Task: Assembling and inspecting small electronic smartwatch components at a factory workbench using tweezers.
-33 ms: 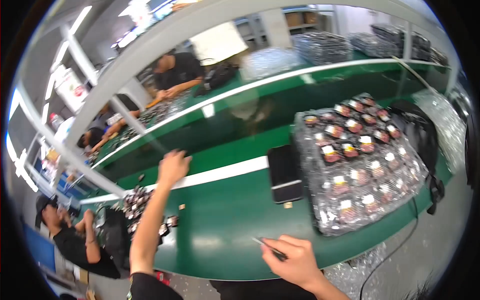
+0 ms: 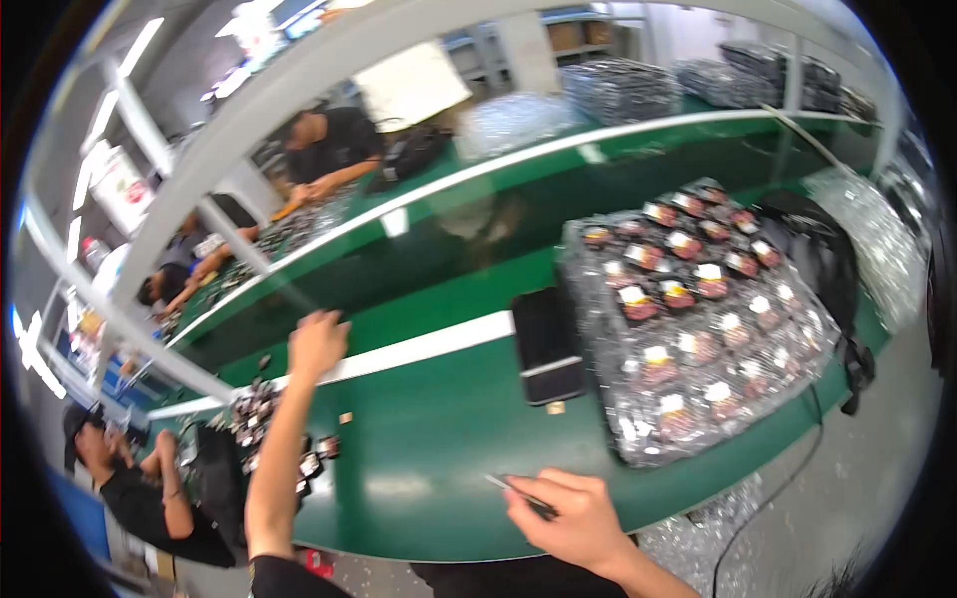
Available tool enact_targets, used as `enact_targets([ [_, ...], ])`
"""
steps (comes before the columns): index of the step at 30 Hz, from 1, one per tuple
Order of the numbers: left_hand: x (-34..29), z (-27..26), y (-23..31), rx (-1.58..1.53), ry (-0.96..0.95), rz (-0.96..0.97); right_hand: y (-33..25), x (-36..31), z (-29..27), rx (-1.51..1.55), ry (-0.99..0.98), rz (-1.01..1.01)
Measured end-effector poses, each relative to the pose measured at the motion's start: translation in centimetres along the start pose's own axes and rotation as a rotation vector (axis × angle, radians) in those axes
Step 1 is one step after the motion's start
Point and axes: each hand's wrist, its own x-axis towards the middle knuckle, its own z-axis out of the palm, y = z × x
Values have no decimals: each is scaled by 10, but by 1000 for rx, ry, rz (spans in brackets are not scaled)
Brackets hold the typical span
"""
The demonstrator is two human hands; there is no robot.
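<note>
My left hand (image 2: 318,345) reaches over the far side of the green work surface (image 2: 419,439), just past the white strip (image 2: 429,346). Its fingers point away and are blurred, so whether they hold anything is unclear. A pile of small dark and coppery parts (image 2: 256,407) lies to the left of that forearm. Near the front edge, my right hand (image 2: 573,520) is closed on a slim pointed tool (image 2: 538,504) with a dark handle and a pale tip directed left. The tip hovers over or touches the green surface; I cannot tell which.
A black phone-like slab (image 2: 546,339) lies beside stacked clear plastic trays (image 2: 648,439) holding several dark parts. A black bag (image 2: 812,234) and a cable (image 2: 768,518) are on the right. Co-workers sit at far left (image 2: 150,488) and across the bench (image 2: 334,145). A white frame bar (image 2: 164,344) crosses the left.
The whole view has shifted slightly, so the scene sits farther left. Both hands keep nearly the same places, and the tool stays in my right hand.
</note>
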Motion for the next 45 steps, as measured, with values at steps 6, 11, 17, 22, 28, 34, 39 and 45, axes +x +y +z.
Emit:
enact_targets([
  [6,-32,-18,-52,-141,51,46,-5,-1,9,63,-71,-44],
  [11,-56,-64,53,-499,-45,255,-3,2,10,70,-51,-20],
  [17,-135,-112,161,-601,-182,779,-11,7,6,58,-23,34],
  [22,-154,-105,164,-528,-138,689,-11,10,6,19,1,91],
  [28,-154,-95,139,-708,-219,661,-16,15,9,-14,-43,131],
  [34,-150,-92,130,-790,-357,671,-19,19,11,-39,-85,187],
  [39,-155,-86,137,-871,-348,672,-13,17,4,40,-160,228],
  [45,-168,-87,147,-939,-380,708,-10,30,3,128,-286,201],
])
